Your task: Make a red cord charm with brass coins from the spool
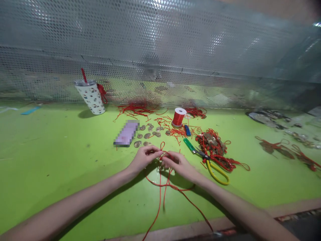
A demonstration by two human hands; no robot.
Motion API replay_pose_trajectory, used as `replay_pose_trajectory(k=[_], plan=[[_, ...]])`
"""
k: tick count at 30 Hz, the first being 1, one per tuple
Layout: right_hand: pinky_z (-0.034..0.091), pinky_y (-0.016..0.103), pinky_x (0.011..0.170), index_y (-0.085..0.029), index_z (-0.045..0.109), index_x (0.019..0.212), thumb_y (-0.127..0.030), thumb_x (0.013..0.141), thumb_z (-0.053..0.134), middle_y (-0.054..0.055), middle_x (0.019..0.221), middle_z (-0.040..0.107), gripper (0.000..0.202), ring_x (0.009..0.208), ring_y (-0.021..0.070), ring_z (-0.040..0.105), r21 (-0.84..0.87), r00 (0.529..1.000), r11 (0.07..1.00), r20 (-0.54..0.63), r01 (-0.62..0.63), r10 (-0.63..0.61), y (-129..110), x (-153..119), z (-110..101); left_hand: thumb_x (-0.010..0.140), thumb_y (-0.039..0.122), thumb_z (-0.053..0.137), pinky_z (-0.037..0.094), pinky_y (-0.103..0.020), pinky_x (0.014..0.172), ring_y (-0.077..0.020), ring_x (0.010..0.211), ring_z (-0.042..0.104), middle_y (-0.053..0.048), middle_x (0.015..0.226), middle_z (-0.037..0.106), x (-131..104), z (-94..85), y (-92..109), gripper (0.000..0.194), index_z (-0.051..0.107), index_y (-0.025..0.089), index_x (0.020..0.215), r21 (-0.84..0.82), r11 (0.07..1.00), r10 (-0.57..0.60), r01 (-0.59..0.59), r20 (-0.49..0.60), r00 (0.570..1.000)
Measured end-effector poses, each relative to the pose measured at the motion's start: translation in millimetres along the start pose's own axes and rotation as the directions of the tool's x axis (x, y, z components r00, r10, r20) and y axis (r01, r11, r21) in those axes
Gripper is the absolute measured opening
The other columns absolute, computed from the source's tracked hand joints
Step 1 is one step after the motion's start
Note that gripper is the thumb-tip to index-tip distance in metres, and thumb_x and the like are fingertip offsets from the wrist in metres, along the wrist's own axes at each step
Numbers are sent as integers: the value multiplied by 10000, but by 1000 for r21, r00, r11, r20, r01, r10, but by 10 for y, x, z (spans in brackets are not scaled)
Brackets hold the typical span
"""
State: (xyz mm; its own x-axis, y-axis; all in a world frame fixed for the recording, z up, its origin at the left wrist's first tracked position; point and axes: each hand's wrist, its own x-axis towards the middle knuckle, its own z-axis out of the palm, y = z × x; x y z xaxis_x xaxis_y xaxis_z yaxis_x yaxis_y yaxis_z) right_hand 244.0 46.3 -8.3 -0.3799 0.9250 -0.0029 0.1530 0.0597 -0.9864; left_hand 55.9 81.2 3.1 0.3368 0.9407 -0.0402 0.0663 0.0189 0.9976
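Note:
Both hands meet over the green table, pinching a red cord (160,190) that forms a small loop above the fingertips. My left hand (146,156) grips it from the left, thumb and fingertips pressed together. On the other side my right hand (179,164) is closed on the same cord, its fingers partly hiding a knotted part. Long ends of the cord trail down toward the table's front edge. Just beyond the hands lie several bronze-coloured coins (147,135). To the right are scissors (205,157) with yellow handles and a green piece over the blade end.
A red cord spool (179,117) stands among cord scraps beside a blue lighter-like object (187,130). Corded coins (212,142) are heaped at right. A blurred-out phone-like object (127,133) and a patterned tumbler (90,97) stand left. A perforated metal panel (112,57) closes the back.

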Motion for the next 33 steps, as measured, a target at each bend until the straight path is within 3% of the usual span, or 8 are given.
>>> replay_pose_trajectory(k=[6,11,16,20,27,33], plan=[[446,273,613,-192,615,817,-594,916,580,-14,682,569,416,627,140,529,48,996,999,-90,-6,10,22,36,-31,718,488,780,258,-224,444,-73,457,357,43,519,518,-21,22,-46,335,726,158,735,-29,1000,-10,11,27,1000],[391,259,599,-192,586,862,-595,920,572,-29,721,524,408,640,128,479,-6,986,1000,-161,28,-28,33,22,36,729,469,761,258,-219,446,-74,469,360,41,533,521,-35,49,-54,320,710,154,715,-30,1000,7,-5,46,999],[339,258,574,-199,508,721,-588,927,562,-42,657,443,444,618,123,412,-145,994,988,-81,55,-67,-11,9,42,731,442,745,297,-208,453,-84,485,415,29,564,553,-94,115,-46,300,691,148,709,-31,999,-12,16,152,988],[355,254,568,-199,517,720,-608,934,523,-33,654,459,462,615,126,417,-101,996,991,-6,89,-91,-18,13,0,709,473,771,288,-203,441,-71,450,384,53,515,489,-111,120,-69,346,662,145,693,-35,999,-18,26,207,978],[340,263,589,-205,474,697,-585,973,460,-29,642,464,469,605,129,412,-252,983,954,-44,160,-177,-19,7,-10,720,527,767,289,-207,440,-75,463,397,57,529,471,-101,116,-118,402,635,149,686,-35,999,-32,41,220,975],[330,270,594,-213,434,712,-557,995,433,-36,652,435,445,607,130,398,-241,972,956,-124,165,-199,40,19,40,724,507,772,277,-212,446,-73,466,380,50,532,479,-104,129,-94,381,657,146,684,-30,999,-29,36,200,979]])
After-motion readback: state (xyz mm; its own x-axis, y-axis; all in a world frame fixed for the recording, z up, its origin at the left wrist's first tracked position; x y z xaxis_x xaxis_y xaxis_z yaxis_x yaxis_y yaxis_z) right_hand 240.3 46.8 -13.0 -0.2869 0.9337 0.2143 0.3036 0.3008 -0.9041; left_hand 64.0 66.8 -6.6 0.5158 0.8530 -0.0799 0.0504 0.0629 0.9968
